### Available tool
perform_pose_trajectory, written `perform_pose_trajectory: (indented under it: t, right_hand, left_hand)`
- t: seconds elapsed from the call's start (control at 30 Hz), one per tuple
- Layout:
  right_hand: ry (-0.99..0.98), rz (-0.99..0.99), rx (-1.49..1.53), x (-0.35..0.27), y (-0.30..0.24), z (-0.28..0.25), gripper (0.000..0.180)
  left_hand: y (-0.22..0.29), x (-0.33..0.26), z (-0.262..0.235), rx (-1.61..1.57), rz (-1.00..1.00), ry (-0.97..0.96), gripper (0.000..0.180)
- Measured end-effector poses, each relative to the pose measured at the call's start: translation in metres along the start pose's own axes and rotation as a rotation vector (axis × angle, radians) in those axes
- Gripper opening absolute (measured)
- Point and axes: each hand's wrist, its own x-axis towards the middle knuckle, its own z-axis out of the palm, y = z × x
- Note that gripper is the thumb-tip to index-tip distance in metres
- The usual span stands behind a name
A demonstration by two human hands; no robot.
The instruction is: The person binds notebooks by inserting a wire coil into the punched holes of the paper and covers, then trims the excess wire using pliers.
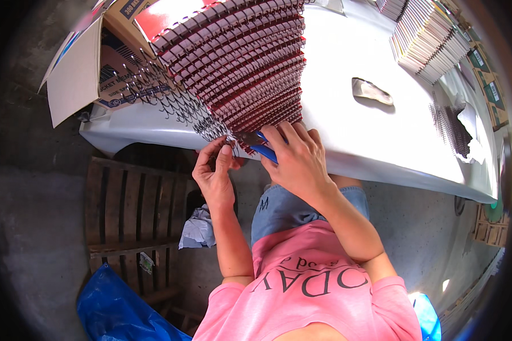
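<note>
At the table edge (pixel 392 170), left hand (pixel 215 175) pinches wire (pixel 210 131), and right hand (pixel 298 158) grips pliers (pixel 265 153).

A white-topped table (pixel 338 68) is spreading from ten o'clock round to three, its surface glaring brightest near one. Around it a grey floor (pixel 37 227) is showing, lying in deep shade at nine and catching a small patch of light (pixel 445 285) at four. Brown slatted woodwork (pixel 119 248) is standing at eight, a blue sheet (pixel 116 307) is sagging beside it towards seven, and a smaller slatted wooden crate (pixel 491 225) is sitting between three and four.
</note>
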Motion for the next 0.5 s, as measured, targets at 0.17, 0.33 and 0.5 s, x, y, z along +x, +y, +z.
perform_pose_trajectory:
  t: [0.17, 0.33, 0.5]
  right_hand:
    - [-0.026, 0.002, 0.088, -0.003, 0.012, 0.010, 0.038]
    - [-0.034, 0.005, 0.096, -0.003, 0.011, 0.008, 0.035]
    - [-0.020, -0.015, 0.013, -0.003, 0.011, 0.006, 0.038]
  left_hand:
    - [-0.005, -0.001, 0.013, -0.083, 0.037, 0.110, 0.028]
    - [0.001, 0.002, 0.012, -0.085, -0.025, 0.120, 0.035]
    - [0.007, 0.001, 0.008, 0.061, 0.013, 0.062, 0.041]
